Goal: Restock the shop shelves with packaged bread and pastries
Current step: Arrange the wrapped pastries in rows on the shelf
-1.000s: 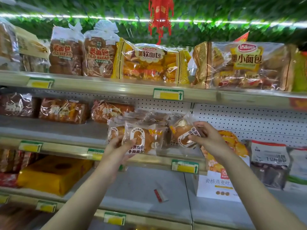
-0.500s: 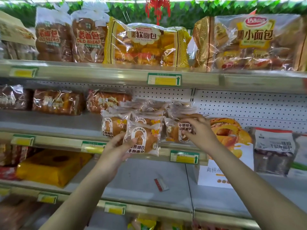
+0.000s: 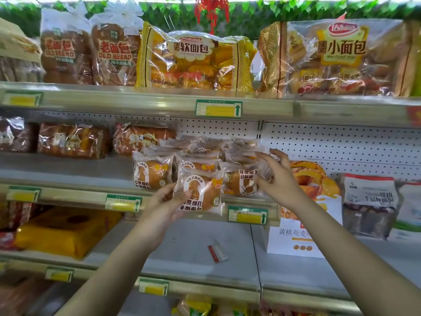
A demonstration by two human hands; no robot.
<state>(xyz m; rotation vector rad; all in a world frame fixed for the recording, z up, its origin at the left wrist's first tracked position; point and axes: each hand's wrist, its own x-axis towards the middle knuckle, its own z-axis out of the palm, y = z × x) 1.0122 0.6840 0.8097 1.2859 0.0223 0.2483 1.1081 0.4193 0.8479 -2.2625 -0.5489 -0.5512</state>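
Note:
My left hand (image 3: 167, 201) grips a small clear-wrapped bun packet (image 3: 200, 192) at its left edge, holding it upright in front of the middle shelf (image 3: 68, 195). Behind it stand more of the same bun packets: one on the left (image 3: 151, 171) and one on the right, upside down (image 3: 241, 182), with several stacked further back (image 3: 205, 147). My right hand (image 3: 279, 176) hovers just right of the upside-down packet with its fingers spread and loosely curved, holding nothing.
Large bread bags fill the top shelf (image 3: 196, 62). Wrapped loaves (image 3: 70, 140) lie left on the middle shelf. A white pastry box (image 3: 303, 238) and dark packets (image 3: 369, 204) stand at the right. A yellow bag (image 3: 63, 231) and a small red-white tag (image 3: 216, 253) lie on the lower shelf.
My right hand has let go of the upside-down packet, which now stands on the shelf, and opened beside it. My left hand keeps holding its packet in front of the row.

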